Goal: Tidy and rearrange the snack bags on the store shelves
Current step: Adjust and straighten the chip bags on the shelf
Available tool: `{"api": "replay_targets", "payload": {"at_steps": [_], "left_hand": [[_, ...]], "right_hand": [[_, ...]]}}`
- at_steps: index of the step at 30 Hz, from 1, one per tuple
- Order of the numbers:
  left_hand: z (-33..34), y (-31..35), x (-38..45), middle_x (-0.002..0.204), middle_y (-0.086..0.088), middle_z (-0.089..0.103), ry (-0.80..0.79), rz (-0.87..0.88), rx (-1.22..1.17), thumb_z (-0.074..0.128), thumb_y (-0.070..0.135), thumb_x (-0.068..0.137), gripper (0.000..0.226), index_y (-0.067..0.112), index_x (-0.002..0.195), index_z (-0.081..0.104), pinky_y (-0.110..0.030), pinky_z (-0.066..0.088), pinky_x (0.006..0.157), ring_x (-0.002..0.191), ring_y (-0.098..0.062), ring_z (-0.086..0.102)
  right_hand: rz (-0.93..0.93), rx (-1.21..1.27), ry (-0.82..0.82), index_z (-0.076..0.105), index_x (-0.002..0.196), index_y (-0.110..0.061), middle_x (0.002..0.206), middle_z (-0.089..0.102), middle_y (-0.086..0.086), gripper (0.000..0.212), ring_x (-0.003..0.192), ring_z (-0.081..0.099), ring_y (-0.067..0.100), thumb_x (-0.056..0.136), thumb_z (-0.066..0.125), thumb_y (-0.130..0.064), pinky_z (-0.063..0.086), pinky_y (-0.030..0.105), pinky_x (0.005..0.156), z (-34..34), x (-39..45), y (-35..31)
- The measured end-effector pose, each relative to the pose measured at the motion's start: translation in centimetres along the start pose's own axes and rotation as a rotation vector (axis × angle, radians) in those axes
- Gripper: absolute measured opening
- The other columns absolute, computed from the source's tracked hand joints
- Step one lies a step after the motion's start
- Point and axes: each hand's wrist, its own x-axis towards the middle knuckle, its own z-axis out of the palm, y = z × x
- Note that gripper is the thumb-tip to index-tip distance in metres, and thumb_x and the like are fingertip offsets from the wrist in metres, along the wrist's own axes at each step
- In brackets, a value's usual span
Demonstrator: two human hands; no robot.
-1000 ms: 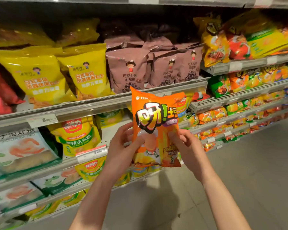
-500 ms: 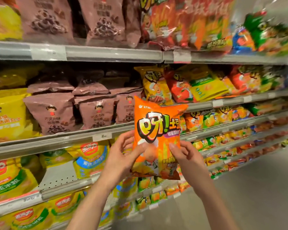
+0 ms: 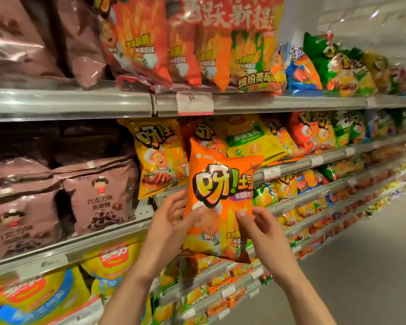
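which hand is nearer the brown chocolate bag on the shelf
Left. The left hand grips the orange bag's left edge, just right of the brown chocolate bag. The right hand is farther right, across the orange bag.

Orange snack bag with bold cartoon lettering and a chef figure, puffed and sealed, held upright and slightly tilted in front of the shelves, its lower half pinched between left hand and right hand, just before matching yellow bags.
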Motion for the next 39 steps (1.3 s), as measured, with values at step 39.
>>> {"api": "replay_targets", "payload": {"at_steps": [39], "left_hand": [[24.0,-2.7,24.7,0.144,-0.004,0.055,0.487,-0.185,0.675,0.055,0.077,0.088,0.087,0.011,0.145,0.049,-0.04,0.04,0.113,0.132,-0.025,0.052]], "right_hand": [[-0.037,0.105,-0.297,0.068,0.114,-0.03,0.099,0.079,-0.012,0.037,0.088,0.076,0.006,0.085,0.064,-0.053,0.059,0.026,0.078,-27.5,29.4,6.2]]}}
